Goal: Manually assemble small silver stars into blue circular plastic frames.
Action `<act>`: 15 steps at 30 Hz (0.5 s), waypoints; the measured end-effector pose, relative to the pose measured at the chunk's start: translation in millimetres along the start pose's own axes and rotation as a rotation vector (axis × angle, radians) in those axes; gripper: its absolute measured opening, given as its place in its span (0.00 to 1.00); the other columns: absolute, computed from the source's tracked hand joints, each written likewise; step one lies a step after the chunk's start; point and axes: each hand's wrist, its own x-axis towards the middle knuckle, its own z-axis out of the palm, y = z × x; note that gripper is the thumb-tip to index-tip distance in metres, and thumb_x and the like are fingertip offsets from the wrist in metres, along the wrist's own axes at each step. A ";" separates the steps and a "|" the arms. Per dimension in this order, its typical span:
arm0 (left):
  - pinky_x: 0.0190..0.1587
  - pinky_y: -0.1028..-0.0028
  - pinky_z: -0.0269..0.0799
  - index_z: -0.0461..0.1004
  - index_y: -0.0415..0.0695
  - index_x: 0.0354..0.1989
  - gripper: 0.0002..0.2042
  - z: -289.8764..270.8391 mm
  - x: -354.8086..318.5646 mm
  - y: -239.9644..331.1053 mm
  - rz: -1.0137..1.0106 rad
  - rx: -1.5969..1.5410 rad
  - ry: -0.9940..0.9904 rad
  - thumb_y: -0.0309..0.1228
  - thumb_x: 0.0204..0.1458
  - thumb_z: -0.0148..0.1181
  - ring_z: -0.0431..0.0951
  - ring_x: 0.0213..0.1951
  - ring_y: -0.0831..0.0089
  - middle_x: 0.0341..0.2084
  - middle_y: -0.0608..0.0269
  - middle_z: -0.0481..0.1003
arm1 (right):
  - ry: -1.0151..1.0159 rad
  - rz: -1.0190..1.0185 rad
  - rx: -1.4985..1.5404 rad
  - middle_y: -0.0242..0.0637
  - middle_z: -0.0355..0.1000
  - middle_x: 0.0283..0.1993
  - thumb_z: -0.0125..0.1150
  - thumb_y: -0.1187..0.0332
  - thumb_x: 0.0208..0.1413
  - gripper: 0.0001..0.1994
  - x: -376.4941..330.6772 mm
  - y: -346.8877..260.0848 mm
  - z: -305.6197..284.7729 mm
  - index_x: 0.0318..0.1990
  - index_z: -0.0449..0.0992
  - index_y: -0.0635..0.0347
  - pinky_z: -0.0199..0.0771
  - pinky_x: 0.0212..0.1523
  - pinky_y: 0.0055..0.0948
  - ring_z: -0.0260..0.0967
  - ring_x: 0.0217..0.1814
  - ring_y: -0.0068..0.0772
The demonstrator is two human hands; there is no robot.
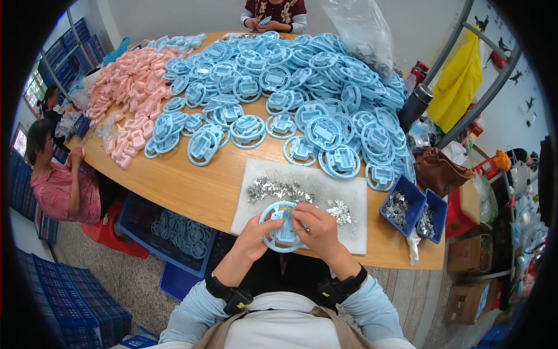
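A light blue round plastic part (285, 233), a ring with a boxy centre, is held over the near edge of a pale mat (356, 200). My left hand (253, 237) is closed on its left rim, thumb lying across the centre. My right hand (319, 230) is pinched at the part's right side; a thin, small item seems to be between its fingertips, too small to name. Small shiny metal pieces lie on the mat in a larger pile (276, 189) and a smaller pile (339, 212), just beyond my hands.
Heaped blue ring parts (274, 78) and pink plastic parts (131, 81) cover the table's far side. Two blue bins (402, 203) of metal pieces stand at right, near a black flask (415, 106). A blue crate (197, 270) sits below left. Other people sit left and opposite.
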 end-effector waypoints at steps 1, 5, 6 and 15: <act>0.43 0.73 0.69 0.64 0.38 0.45 0.17 -1.0 0.3 -0.1 -0.003 -0.005 0.003 0.25 0.45 0.56 0.71 0.40 0.74 0.38 0.62 0.70 | -0.035 -0.037 -0.039 0.37 0.71 0.33 0.60 0.78 0.36 0.09 1.4 -1.8 -1.5 0.30 0.73 0.60 0.72 0.24 0.25 0.71 0.27 0.35; 0.38 0.75 0.70 0.66 0.39 0.42 0.15 4.1 2.2 3.0 -0.035 0.030 0.050 0.28 0.46 0.57 0.73 0.36 0.76 0.34 0.62 0.71 | -0.100 -0.127 -0.163 0.36 0.71 0.32 0.60 0.78 0.34 0.10 1.3 -6.7 -4.4 0.29 0.73 0.60 0.72 0.24 0.24 0.71 0.26 0.34; 0.38 0.75 0.70 0.66 0.39 0.42 0.15 2.5 3.6 1.6 -0.029 0.032 0.046 0.28 0.46 0.57 0.73 0.36 0.76 0.34 0.62 0.71 | -0.097 -0.133 -0.165 0.36 0.71 0.32 0.60 0.78 0.34 0.10 0.2 -7.6 -4.5 0.29 0.73 0.60 0.72 0.24 0.24 0.71 0.26 0.34; 0.34 0.78 0.70 0.68 0.38 0.38 0.14 -1.2 2.4 -5.0 0.065 0.163 0.106 0.32 0.45 0.60 0.73 0.32 0.78 0.30 0.63 0.72 | -0.198 -0.138 -0.187 0.34 0.68 0.35 0.58 0.74 0.36 0.09 -6.7 -12.1 -1.8 0.30 0.69 0.59 0.68 0.20 0.26 0.69 0.24 0.32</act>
